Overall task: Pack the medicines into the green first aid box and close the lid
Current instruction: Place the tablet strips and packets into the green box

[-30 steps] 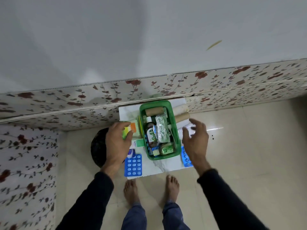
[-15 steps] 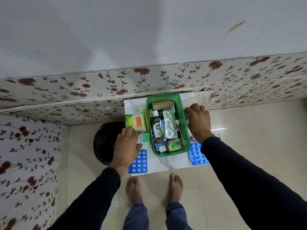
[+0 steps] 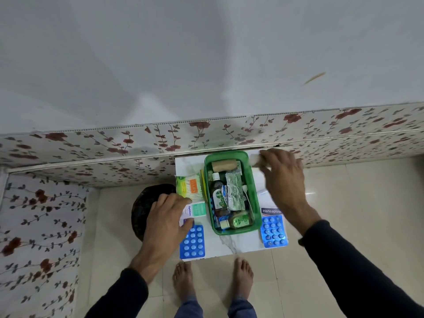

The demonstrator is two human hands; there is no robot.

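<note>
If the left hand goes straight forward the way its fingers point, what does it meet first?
Most likely the cotton bud packet, just beyond the left hand, whose fingers already rest on the white Optibex box; depth is unclear.

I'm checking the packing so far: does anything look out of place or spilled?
Nothing is spilled. The blue blister pack overhangs the near edge of the white table, and no lid for the green box is in view.

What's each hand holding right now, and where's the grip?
Right hand grips a white roll around its near end, beside the green box. Left hand rests on a small carton, not lifting it.
</note>
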